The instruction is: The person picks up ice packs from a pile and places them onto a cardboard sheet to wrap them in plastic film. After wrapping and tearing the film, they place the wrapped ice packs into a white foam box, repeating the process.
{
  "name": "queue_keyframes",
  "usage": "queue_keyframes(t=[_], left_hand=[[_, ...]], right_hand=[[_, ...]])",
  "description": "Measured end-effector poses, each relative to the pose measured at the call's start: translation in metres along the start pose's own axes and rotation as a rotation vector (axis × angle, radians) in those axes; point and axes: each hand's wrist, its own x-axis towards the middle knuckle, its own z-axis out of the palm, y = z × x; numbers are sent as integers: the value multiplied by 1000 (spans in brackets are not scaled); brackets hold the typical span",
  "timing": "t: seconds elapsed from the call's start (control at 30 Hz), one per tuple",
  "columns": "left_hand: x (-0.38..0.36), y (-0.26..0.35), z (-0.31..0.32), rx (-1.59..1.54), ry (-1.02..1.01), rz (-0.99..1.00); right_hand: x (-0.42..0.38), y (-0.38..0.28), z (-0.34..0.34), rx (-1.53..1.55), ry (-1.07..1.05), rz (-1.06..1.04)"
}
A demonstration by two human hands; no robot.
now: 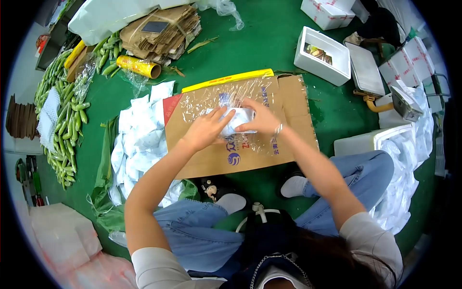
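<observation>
A white packet (240,116) lies on a sheet of clear cling film (199,103), spread over a flattened cardboard box (202,159) with printed characters. My left hand (208,126) presses on the packet from its left side, fingers bent over it. From the right, my right hand (262,118) curls round the packet with thumb and fingers. Along the cardboard's far edge runs a long yellow cling film box (228,80). The packet's underside is hidden.
Many similar white packets (139,132) are heaped left of the cardboard on a green sheet. Green pods (67,127) cover the floor further left. An open foam box (322,56) and a weighing scale (365,70) stand at the right, with wrapped white packs (397,185) nearer.
</observation>
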Motion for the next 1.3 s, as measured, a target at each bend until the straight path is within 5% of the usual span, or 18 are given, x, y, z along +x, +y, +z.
queue_keyframes(t=[0.03, 0.07, 0.13, 0.17, 0.3, 0.47, 0.57, 0.67, 0.73, 0.8, 0.83, 0.87, 1.0, 1.07, 1.13, 1.2, 1.27, 1.3], left_hand=[[0, -6, 9, 87, 68, 53], [2, -7, 8, 93, 81, 57], [6, -6, 7, 138, 101, 64], [7, -5, 6, 133, 100, 75], [5, -1, -11, 59, 7, 29], [3, 49, -30, -25, -7, 25], [2, 74, -56, -420, -145, -244], [-3, 45, -27, -770, -382, -300], [-8, 34, 5, -782, -447, -399], [-12, 29, 27, -924, -414, -236], [-3, 29, 32, -968, -670, -375], [-3, 31, 38, -973, -675, -376], [-2, 42, 22, -472, -567, -299], [-9, 63, -17, -7, 235, -125], [-15, 84, -34, -244, 47, -249], [-11, 87, -19, -83, 278, -155], [-1, 75, -11, -25, 165, -292], [6, 60, 6, -50, 287, -324]], right_hand=[[-20, 27, 28, -37, 436, -60], [-40, 31, 48, 115, 569, -38], [-89, 19, 79, -580, 530, 51], [-101, 13, 82, -706, 565, -153], [-119, 45, 50, -557, 780, -320], [-78, -43, -19, -456, 863, -326], [-57, -48, 0, -681, 653, -460], [-117, -62, 41, -709, 141, -227], [-151, -63, 51, -900, 209, -540], [-155, -42, 54, -998, 133, -489], [-156, -33, 55, -1101, 66, -440], [-157, -25, 56, -1097, 62, -435], [-126, -8, 42, -563, -193, -154], [-89, -20, 13, -414, -456, -54], [-37, -11, -17, -318, -778, 187], [-14, 1, -17, 370, -665, 182], [16, -6, -10, 395, -709, 319], [27, -7, -7, 425, -751, 463]])
